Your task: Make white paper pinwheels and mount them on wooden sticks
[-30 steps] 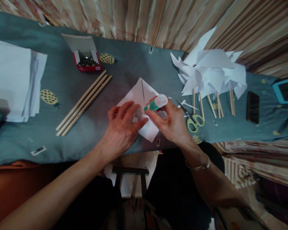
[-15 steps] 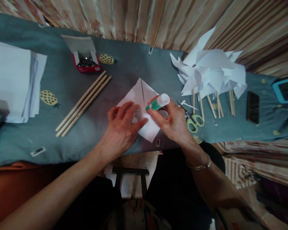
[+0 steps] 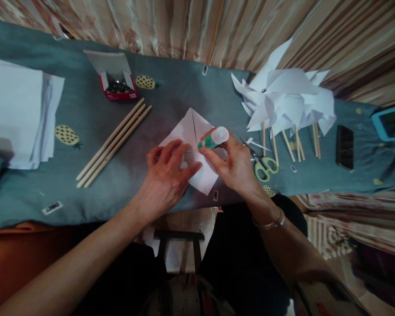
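Note:
A white sheet of paper (image 3: 206, 179) with cut or drawn lines lies turned like a diamond on the cloth in front of me. My left hand (image 3: 167, 176) rests on its left half, fingers spread and pressing it down. In my right hand (image 3: 235, 164) a green glue stick (image 3: 212, 138) with a white end is gripped, tilted over the middle of the sheet. Its lower tip is hidden by my fingers, so contact with the paper cannot be made out. Scissors (image 3: 263, 170) with light green handles lie just right of that hand.
Three wooden sticks (image 3: 113, 145) lie to the left, below an open red box (image 3: 118, 90) of small metal pieces. A paper stack (image 3: 16, 109) is at far left. Several paper pinwheels (image 3: 283, 92) on sticks lie at right, beside a phone (image 3: 345, 147) and a blue-framed device (image 3: 393, 123).
My right hand and the glue stick have shifted slightly left over the sheet. My left hand stays in place on the paper.

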`<state>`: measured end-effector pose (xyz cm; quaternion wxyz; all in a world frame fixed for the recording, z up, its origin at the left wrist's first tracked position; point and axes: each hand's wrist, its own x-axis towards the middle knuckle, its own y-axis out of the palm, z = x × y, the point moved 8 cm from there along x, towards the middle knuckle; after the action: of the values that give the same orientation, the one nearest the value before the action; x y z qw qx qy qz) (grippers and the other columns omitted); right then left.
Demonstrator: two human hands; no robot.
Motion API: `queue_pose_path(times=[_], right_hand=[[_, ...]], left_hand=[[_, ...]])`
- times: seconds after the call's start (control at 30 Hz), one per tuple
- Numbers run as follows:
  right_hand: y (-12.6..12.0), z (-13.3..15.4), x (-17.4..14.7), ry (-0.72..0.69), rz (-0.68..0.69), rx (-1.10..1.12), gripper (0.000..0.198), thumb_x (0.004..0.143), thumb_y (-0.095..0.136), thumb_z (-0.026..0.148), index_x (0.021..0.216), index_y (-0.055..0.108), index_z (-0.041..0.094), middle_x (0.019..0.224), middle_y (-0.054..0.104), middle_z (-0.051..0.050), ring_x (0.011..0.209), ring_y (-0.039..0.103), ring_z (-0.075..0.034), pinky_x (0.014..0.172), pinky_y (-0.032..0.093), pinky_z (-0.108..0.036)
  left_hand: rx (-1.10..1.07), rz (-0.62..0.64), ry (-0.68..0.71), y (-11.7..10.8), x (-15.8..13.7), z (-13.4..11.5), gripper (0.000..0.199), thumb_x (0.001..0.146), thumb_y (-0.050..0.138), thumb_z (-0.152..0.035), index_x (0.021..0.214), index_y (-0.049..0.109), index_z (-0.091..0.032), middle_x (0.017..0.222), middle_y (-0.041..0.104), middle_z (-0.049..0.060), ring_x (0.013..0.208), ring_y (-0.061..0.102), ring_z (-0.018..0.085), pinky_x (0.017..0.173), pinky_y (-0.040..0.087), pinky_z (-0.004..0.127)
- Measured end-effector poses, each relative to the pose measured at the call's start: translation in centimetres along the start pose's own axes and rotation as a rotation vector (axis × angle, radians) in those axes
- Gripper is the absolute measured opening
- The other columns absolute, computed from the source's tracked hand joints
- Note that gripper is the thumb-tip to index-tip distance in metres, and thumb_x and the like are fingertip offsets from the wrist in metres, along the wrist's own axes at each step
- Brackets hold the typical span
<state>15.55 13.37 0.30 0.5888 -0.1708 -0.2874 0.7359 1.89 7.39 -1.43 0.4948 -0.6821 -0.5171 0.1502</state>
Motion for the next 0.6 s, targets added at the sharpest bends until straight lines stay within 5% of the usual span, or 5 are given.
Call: queue_pose_path(times=[0.3,0.47,0.6], right_hand=[[-1.3,1.3,-0.7,-0.165,-0.145,-0.108,0.022,0.088,0.065,0.031,0.109,0.063,0.022,0.108,0.071,-0.005,0.103,0.066,-0.023,0.095,0.052,-0.044],[-3.7,-1.8,-0.1,-0.020,-0.314,0.419,0.023,0.080,0.075,0.035,0.098,0.065,0.025,0.099,0.073,0.000,0.096,0.070,-0.018,0.091,0.058,-0.038],[-4.0,-3.9,0.5,0.159,-0.302,0.708,0.023,0.073,0.080,0.038,0.086,0.068,0.024,0.087,0.074,0.003,0.089,0.071,-0.016,0.089,0.059,-0.034]], left_hand=[[0.080,0.003,0.011,0.1,0.0,-0.2,0.032,0.093,0.049,-0.021,0.120,0.062,-0.031,0.143,0.050,0.008,0.135,0.042,0.038,0.104,0.032,0.058],[0.072,-0.008,0.032,0.0,-0.1,-0.1,0.035,0.091,0.049,-0.019,0.122,0.062,-0.031,0.143,0.050,0.009,0.136,0.042,0.038,0.105,0.034,0.059],[-0.006,-0.001,0.028,-0.6,-0.2,0.0,0.046,0.093,0.043,-0.015,0.137,0.051,-0.025,0.145,0.050,0.015,0.137,0.043,0.037,0.105,0.037,0.059]])
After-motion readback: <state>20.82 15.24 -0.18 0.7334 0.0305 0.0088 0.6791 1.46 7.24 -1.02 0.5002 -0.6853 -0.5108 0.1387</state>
